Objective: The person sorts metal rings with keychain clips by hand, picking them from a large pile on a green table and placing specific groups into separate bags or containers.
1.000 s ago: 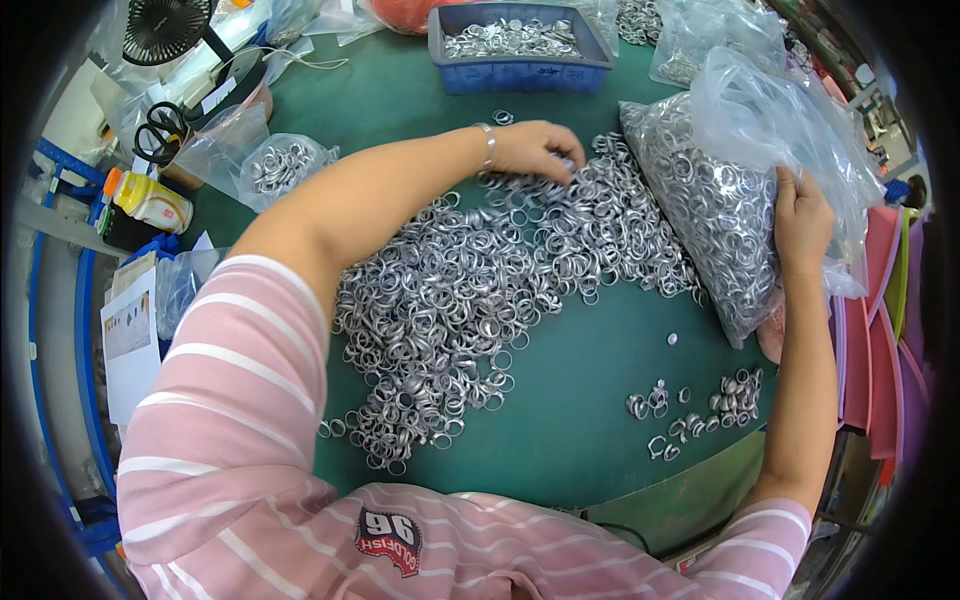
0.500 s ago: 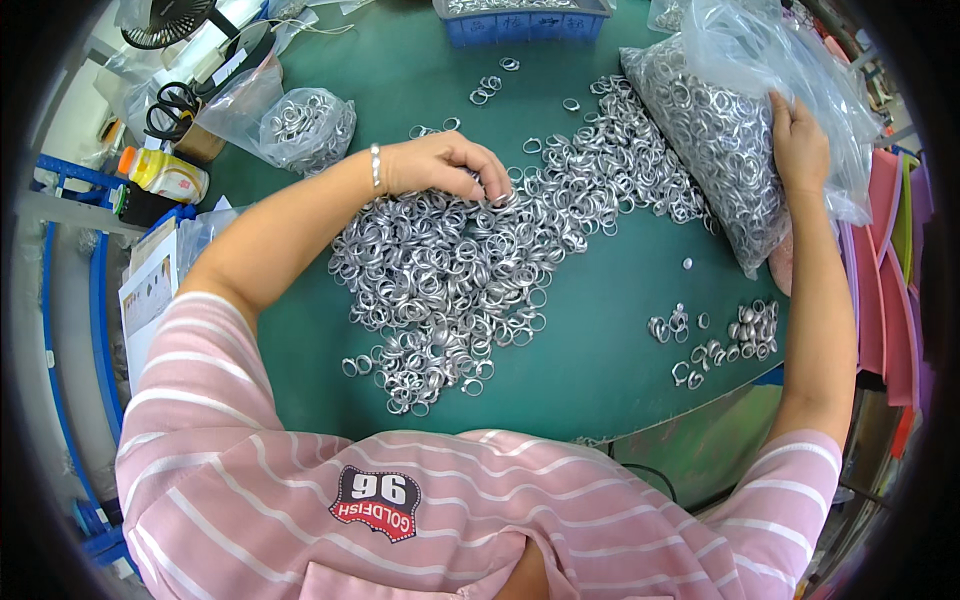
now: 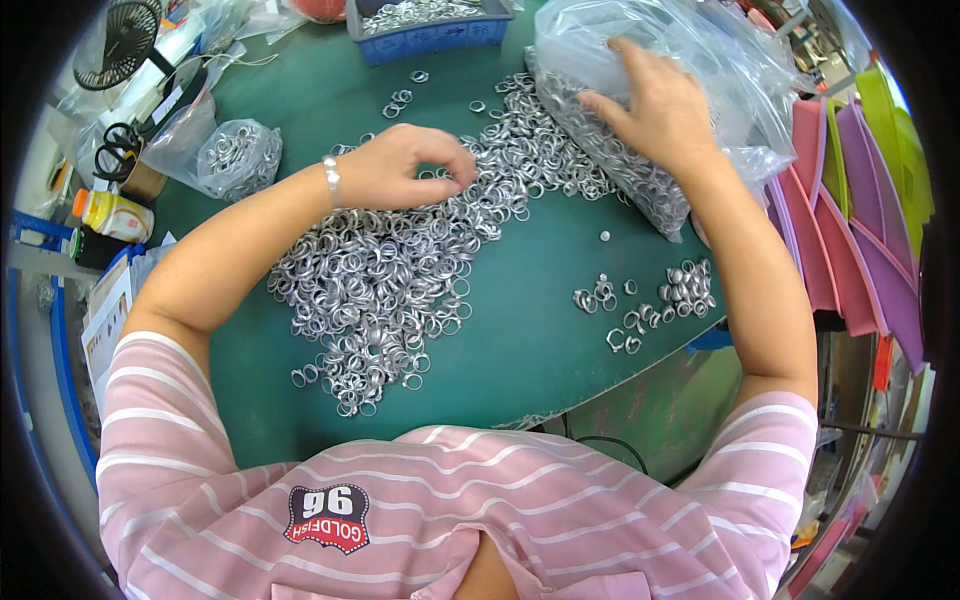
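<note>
A broad heap of silver metal rings (image 3: pixel 370 270) spreads over the green tabletop and trails toward a large clear plastic bag (image 3: pixel 640 185) full of similar rings. At the heap's far edge is my left hand (image 3: pixel 405 168), with thumb and forefinger curled together; what lies between the fingertips, if anything, is too small to tell. My right hand (image 3: pixel 660 110) rests over the upper part of the bag, thumb and fingers spread. The bag lies tilted at the far right, and its loose top is crumpled.
Several rings form a small group (image 3: pixel 665 300) near the table's right edge. A blue bin (image 3: pixel 430 35) of rings stands at the back. A smaller bag of rings (image 3: pixel 238 158), scissors (image 3: pixel 118 150) and a yellow bottle (image 3: pixel 115 215) are at left. Coloured panels (image 3: pixel 840 210) stand at right.
My right hand has moved from the bag's right side to over its top, its fingers spreading. My left hand's fingertips have lifted slightly from the heap. The whole view has swung to the right.
</note>
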The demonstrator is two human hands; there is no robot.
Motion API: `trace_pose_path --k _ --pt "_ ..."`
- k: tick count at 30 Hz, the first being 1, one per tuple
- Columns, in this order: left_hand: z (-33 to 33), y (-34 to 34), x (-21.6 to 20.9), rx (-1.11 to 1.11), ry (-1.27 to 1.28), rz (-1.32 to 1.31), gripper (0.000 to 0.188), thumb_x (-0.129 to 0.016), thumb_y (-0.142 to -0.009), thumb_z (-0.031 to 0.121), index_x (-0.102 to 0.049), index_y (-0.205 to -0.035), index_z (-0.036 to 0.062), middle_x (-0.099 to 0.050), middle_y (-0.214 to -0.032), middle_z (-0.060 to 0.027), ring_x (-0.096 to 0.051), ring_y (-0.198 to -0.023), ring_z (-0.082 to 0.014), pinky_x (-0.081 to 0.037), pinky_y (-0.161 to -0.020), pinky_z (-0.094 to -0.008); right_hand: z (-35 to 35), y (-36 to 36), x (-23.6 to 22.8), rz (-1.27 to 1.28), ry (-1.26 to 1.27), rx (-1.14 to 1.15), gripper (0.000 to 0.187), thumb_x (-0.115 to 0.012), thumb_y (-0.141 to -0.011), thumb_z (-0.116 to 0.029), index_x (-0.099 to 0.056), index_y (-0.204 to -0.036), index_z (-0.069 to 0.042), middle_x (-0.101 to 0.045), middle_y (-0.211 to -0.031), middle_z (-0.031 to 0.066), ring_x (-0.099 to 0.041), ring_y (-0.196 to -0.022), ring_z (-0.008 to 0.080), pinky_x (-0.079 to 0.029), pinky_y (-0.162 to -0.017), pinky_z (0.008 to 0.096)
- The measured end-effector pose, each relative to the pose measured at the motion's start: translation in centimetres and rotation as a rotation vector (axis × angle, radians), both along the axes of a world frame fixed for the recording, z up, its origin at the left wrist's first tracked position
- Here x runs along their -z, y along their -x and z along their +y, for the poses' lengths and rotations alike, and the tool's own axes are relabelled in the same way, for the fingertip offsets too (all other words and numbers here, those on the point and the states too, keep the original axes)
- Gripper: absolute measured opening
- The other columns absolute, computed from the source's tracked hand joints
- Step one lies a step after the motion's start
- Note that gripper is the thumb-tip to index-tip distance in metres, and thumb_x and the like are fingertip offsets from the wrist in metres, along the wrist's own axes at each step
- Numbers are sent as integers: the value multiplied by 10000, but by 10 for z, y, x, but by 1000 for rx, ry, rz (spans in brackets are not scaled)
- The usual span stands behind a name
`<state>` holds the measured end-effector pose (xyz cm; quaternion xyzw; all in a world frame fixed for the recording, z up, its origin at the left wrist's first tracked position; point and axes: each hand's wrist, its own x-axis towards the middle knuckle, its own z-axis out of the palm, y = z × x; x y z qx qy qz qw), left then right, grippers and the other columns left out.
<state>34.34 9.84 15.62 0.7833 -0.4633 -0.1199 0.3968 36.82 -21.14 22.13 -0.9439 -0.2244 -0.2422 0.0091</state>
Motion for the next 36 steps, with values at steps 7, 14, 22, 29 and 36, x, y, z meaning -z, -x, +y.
trace_pose_path --k 7,14,22,29,36 --pt "-101 -27 30 158 -141 -734 436 -706 -787 170 -587 -1201 100 -499 -1368 -121 -470 -1271 -321 -369 -1060 -455 -23 -26 -30 -140 249 -47 272 -589 -896 -327 -652 -782 -88 -662 -685 166 -664 -652 368 -506 -566 472" --pt "-208 -43 49 398 -323 -721 408 -648 -855 322 -607 -1218 142 -536 -1330 -69 -491 -1245 -258 -394 -1020 -433 -60 -57 -45 -237 262 -3 293 -612 -885 -343 -644 -756 -81 -643 -664 181 -648 -619 361 -486 -548 481" --pt "-184 -55 72 7 -385 -729 336 -627 -864 378 -644 -1154 207 -587 -1142 -14 -553 -1041 -247 -472 -813 -451 -78 -78 -39 -414 329 -50 325 -664 -849 -351 -619 -656 -93 -621 -620 147 -623 -607 341 -466 -690 470" --pt "-80 -48 57 -44 -377 -648 251 -640 -849 281 -665 -1077 179 -603 -1116 -25 -571 -969 -255 -455 -813 -415 -77 -75 -23 -347 251 77 338 -652 -869 -361 -616 -679 -83 -612 -602 176 -621 -581 367 -492 -595 475" --pt "-22 -24 42 114 -187 -361 220 -649 -814 168 -684 -1026 121 -625 -1155 -57 -567 -977 -289 -451 -852 -399 -56 -47 -12 -299 249 216 335 -660 -860 -377 -611 -712 -81 -626 -615 169 -627 -569 372 -479 -529 486"
